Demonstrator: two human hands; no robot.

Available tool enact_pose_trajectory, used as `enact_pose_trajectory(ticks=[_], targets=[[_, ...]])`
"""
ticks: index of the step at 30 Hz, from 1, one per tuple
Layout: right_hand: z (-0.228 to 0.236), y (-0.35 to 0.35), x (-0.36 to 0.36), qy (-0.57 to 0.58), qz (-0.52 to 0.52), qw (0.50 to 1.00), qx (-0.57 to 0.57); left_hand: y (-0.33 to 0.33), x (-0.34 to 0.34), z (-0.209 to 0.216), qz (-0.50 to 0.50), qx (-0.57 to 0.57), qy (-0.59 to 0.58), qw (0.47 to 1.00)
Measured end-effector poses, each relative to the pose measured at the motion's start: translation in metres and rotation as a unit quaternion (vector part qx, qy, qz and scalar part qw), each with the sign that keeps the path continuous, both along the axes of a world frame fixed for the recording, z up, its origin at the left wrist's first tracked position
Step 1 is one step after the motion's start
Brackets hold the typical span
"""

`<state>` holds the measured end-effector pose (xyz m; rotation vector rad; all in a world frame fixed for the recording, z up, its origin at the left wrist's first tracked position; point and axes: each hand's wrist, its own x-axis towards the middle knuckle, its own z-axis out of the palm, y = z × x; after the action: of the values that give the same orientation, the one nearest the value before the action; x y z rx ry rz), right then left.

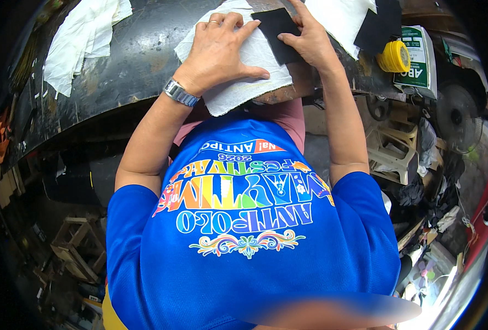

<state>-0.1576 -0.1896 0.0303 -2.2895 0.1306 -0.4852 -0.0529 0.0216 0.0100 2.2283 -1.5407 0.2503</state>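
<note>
Well, left hand palm-down on cloth.

"Any lettering in view?"

"On the blue shirt, at the centre: large rainbow-coloured words, upside down from here. Towards twelve o'clock come a short row of digits and a red-and-white lettered band."

"Anywhere else?"

"At two o'clock, a green-and-white box bears bold white letters; its finer print seems too small to make out."
</note>
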Motion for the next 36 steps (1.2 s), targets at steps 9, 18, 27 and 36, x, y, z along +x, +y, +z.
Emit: enact_pose_trajectory(ticks=[9,18,27,36], targets=[[0.018,0.021,-0.11,0.122,-0.248,0.933,-0.23,0.003,0.0,-0.004,-0.007,-0.037,0.026,0.999],[0.014,0.026,-0.163,0.095,-0.313,0.945,-0.008,0.013,-0.012,-0.008,-0.022,-0.069,0.066,0.995],[0.023,0.069,-0.096,0.141,-0.136,0.979,-0.062,0.015,-0.014,-0.011,-0.017,-0.067,0.078,0.995],[0.015,0.053,-0.022,0.106,-0.12,0.977,-0.142,0.016,-0.016,-0.014,-0.015,-0.061,0.077,0.995]])
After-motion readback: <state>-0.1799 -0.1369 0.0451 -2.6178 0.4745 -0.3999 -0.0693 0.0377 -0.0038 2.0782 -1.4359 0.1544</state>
